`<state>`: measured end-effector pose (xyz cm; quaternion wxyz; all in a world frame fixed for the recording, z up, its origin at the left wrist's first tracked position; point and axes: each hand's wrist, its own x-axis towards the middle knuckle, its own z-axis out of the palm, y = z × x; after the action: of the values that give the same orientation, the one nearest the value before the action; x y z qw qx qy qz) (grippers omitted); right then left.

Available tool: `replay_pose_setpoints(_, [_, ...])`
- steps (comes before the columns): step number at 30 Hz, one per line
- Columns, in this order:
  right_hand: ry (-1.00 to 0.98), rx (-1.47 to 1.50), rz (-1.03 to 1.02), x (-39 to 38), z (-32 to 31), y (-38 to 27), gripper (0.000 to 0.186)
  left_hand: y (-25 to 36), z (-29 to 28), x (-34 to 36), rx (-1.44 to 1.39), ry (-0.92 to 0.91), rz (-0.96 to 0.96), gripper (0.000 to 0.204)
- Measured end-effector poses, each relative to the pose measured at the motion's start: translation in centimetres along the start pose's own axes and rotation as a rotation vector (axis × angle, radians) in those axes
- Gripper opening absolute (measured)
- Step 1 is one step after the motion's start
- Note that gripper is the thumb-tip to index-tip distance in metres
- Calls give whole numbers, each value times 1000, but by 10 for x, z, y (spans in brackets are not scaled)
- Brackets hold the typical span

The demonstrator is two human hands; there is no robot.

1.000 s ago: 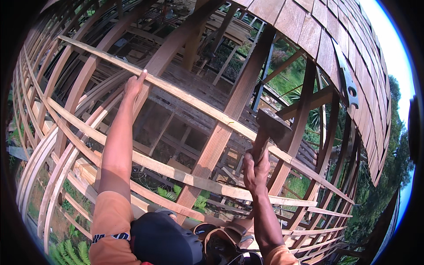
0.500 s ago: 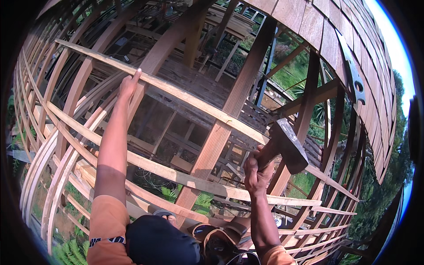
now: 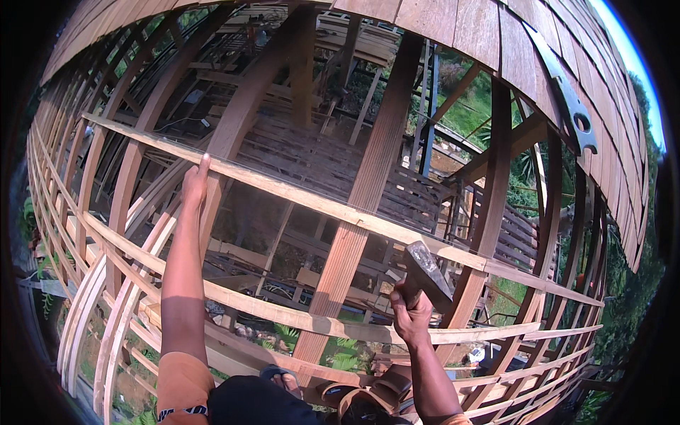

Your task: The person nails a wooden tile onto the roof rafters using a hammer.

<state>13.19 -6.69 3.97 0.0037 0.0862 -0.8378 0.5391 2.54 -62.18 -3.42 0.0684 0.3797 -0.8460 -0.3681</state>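
My left hand (image 3: 195, 183) grips a pale wooden batten (image 3: 283, 191) that crosses the curved timber ribs, thumb up along its edge. My right hand (image 3: 411, 312) is closed round the handle of a hatchet (image 3: 428, 273), whose dark metal head has a worn silvery face and sits just below that batten, right of a wide grooved upright (image 3: 338, 273). A second batten (image 3: 283, 308) runs lower, behind my forearms.
Wooden shingles (image 3: 453, 32) cover the roof above, with a long grey flat tool (image 3: 567, 99) with a cut-out hole lying on them. Open rib framing drops to boards, ferns (image 3: 287, 336) and grass below. My sandalled foot (image 3: 287, 382) and a leather tool pouch (image 3: 358, 397) show at the bottom.
The framing and my left hand sit lower in the picture as the view has shifted. My right hand and the hatchet have also moved down, the hatchet's head turning and moving left since half a second ago.
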Motion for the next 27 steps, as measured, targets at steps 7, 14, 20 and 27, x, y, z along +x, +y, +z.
replay_pose_setpoints(7, [-75, -10, -207, -18, -13, 22, 25, 10, -1, -17, -61, 18, 58, 89])
replay_pose_setpoints(14, [-225, 74, -201, -18, -9, 24, 32, 11, -6, -21, -313, -35, 28, 80])
replay_pose_setpoints(20, [-263, 54, -200, -11, -12, 23, 31, 2, -2, -13, -276, -2, 53, 81])
replay_pose_setpoints(27, [-271, 12, -208, -13, 0, 26, 39, -16, -6, -3, -311, 35, 61, 81])
